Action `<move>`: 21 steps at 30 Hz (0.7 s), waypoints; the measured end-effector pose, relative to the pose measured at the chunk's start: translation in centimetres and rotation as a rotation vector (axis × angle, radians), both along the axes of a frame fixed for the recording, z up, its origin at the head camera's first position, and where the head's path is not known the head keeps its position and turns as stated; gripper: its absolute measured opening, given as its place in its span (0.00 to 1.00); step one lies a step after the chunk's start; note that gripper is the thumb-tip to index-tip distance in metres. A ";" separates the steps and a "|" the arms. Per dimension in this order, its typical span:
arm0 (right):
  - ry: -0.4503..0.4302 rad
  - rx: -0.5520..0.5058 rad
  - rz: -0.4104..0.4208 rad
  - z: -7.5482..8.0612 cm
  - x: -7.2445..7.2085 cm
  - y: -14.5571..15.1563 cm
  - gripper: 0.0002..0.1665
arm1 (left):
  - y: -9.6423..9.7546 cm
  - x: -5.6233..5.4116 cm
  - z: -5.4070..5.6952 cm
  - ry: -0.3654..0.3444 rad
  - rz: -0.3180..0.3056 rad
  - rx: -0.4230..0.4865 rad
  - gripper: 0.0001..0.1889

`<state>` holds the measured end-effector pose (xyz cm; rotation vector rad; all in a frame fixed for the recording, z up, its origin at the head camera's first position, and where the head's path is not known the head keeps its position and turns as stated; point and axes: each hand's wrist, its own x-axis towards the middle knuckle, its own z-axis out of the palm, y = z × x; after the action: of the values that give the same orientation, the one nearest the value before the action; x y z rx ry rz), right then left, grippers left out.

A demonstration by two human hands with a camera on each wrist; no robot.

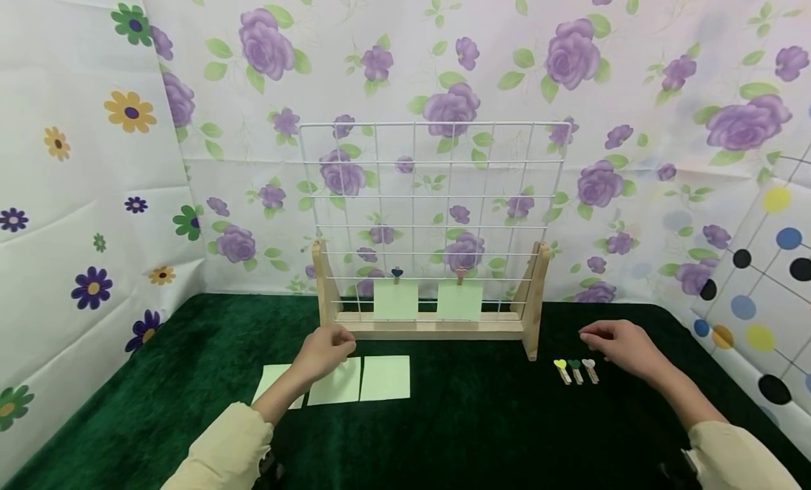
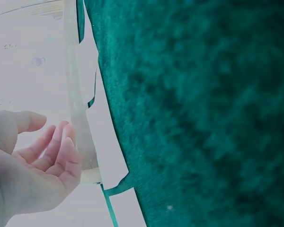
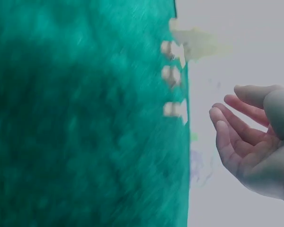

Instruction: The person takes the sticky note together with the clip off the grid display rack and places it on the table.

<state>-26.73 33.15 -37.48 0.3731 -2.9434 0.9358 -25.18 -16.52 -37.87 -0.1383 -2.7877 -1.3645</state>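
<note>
My left hand (image 1: 326,353) hovers over a row of three pale green paper sheets, the left sheet (image 1: 271,379), middle sheet (image 1: 336,384) and right sheet (image 1: 385,379). Its fingers are loosely bent, and the left wrist view shows nothing between them. To the right, my right hand (image 1: 624,346) is held above the cloth, fingers loosely curved and holding nothing. Just below it lie three small wooden clothespins with heart tops: yellow (image 1: 562,372), green (image 1: 575,372) and whitish (image 1: 591,372). In the right wrist view they look blurred.
A white wire grid (image 1: 414,196) stands upright in a wooden base (image 1: 437,328). Two sheets, left (image 1: 395,303) and right (image 1: 460,304), hang low on it from a dark blue heart clothespin (image 1: 397,273) and a pink one (image 1: 461,273). Dark green cloth (image 1: 469,419) covers the table.
</note>
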 end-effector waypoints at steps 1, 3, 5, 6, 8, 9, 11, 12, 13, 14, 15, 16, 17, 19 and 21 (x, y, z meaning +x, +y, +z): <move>0.012 0.001 0.006 0.2 0.0 -0.4 0.22 | 0.0 0.0 0.1 0.010 0.001 0.001 0.07; 0.030 -0.007 0.023 0.8 0.1 -1.3 0.22 | 0.0 -0.1 0.3 0.029 0.007 0.000 0.08; 0.039 -0.023 0.044 1.5 0.2 -2.5 0.21 | 0.1 -0.3 0.5 0.040 0.013 -0.002 0.09; 0.040 -0.032 0.052 1.8 0.3 -3.1 0.21 | 0.2 -0.4 0.6 0.041 0.015 0.006 0.09; 0.042 -0.052 0.069 2.3 0.3 -4.5 0.19 | 0.3 -0.6 0.6 0.051 0.019 0.007 0.10; 0.044 -0.063 0.080 2.6 0.4 -5.1 0.19 | 0.4 -0.6 0.7 0.056 0.019 0.010 0.11; 0.057 -0.077 0.098 2.9 0.3 -6.4 0.19 | 0.7 -0.7 0.8 0.074 0.021 0.021 0.12; 0.068 -0.082 0.109 3.0 0.2 -7.0 0.19 | 0.8 -0.8 0.8 0.084 0.021 0.030 0.13; 0.081 -0.084 0.120 3.2 0.3 -7.6 0.18 | 0.9 -0.8 0.9 0.091 0.023 0.038 0.14; 0.091 -0.088 0.131 3.3 0.3 -8.2 0.19 | 1.1 -0.8 0.9 0.097 0.024 0.049 0.14; 0.100 -0.092 0.144 3.5 0.3 -8.8 0.19 | 1.2 -0.8 1.0 0.104 0.025 0.061 0.15; 0.110 -0.094 0.155 3.6 0.3 -9.4 0.19 | 1.3 -0.9 1.1 0.109 0.026 0.071 0.15; 0.116 -0.097 0.165 3.8 0.3 -10.1 0.19 | 1.5 -1.0 1.2 0.111 0.027 0.082 0.15; 0.120 -0.103 0.182 4.2 0.3 -11.5 0.18 | 1.7 -1.3 1.3 0.118 0.033 0.095 0.16; 0.118 -0.111 0.205 4.6 0.1 -12.9 0.19 | 1.9 -1.6 1.5 0.124 0.042 0.106 0.16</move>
<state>-26.65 20.27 -32.92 0.7097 -2.7708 1.0536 -26.79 -14.58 -36.37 -0.1547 -2.5969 -1.4385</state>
